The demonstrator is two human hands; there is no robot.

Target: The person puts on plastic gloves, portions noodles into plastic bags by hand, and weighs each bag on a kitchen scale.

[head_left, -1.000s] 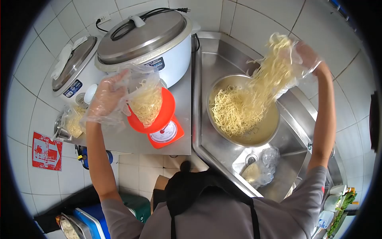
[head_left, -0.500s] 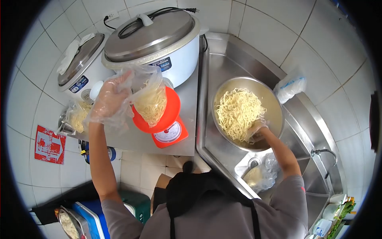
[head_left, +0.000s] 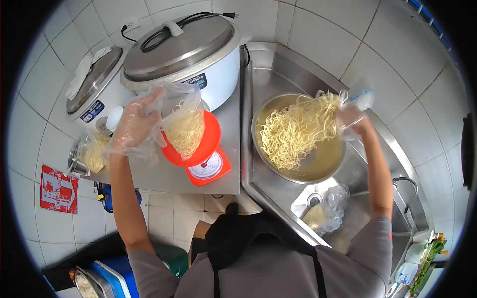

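Note:
My left hand (head_left: 135,124), in a clear plastic glove, grips the top of a clear plastic bag (head_left: 171,97) with noodles (head_left: 184,136) in it. The bag's lower part rests on the red pan of a kitchen scale (head_left: 211,166). On the right, my gloved right hand (head_left: 352,119) is closed on a bunch of yellow noodles (head_left: 328,111), raised at the far right rim of a large steel bowl (head_left: 328,164). Strands trail from that bunch down to the noodle heap (head_left: 285,136) inside the bowl.
Two large rice cookers (head_left: 198,64) stand behind the scale. Another bag of noodles (head_left: 93,151) sits at the counter's left end. A plastic bag (head_left: 325,213) lies in the sink near the drain (head_left: 314,199). A faucet (head_left: 407,184) is at the right.
My right hand has risen from the bowl's near right side to its far right rim, pulling up a bunch of noodles. My left hand still holds the bag over the scale.

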